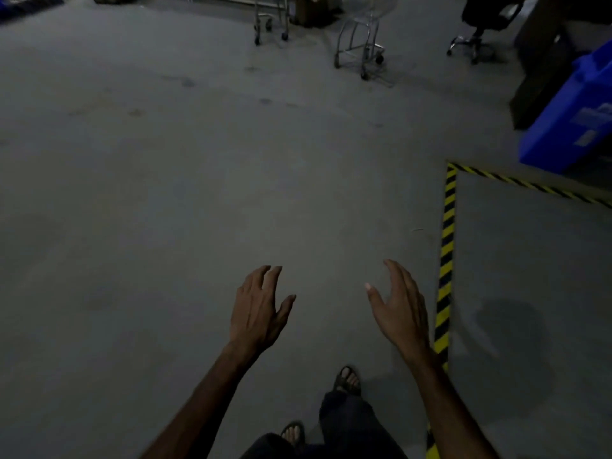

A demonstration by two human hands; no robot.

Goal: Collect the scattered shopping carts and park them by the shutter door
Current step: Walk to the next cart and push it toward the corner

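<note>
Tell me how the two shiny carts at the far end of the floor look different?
The left cart sits farther away, by the brown boxes; the right cart stands nearer, out on open floor. The left cart's legs look straight, while the right cart's frame curves in rounded loops. The left cart is cut off by the picture's top edge; more of the right cart shows, including a see-through basket. Both are silver metal on small wheels, and neither hand touches them.

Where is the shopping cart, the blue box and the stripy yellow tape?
shopping cart (359, 44): head view, on its curved metal lower frame.
blue box (569, 117): head view, on its slanted blue side.
stripy yellow tape (447, 240): head view, on the upright strip along the floor.
</note>
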